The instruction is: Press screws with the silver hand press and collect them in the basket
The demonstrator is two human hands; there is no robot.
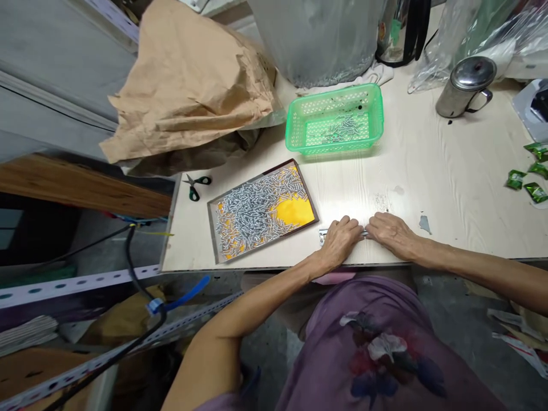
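Close to the table's front edge, my left hand (341, 237) is closed over a narrow metal piece (322, 236), whose slotted end sticks out on the left. My right hand (390, 231) faces it a short way off, its fingers pinched together. A thin bit of metal (363, 233) bridges the small gap between both hands; what the right fingers grip on it is hidden. Left of my hands, a shallow tray (317, 217) with a yellow bottom holds many small silver, screw-like pieces (250, 211). Behind it, a green plastic basket (291, 134) contains more such pieces.
Scissors (196, 185) lie near the table's left edge. Crumpled brown paper (192, 85) stands at the back left, beside a large clear plastic bag (317, 40). A lidded metal mug (464, 88), a glass kettle (398, 34) and several green wrapped packets (515, 179) are on the right.
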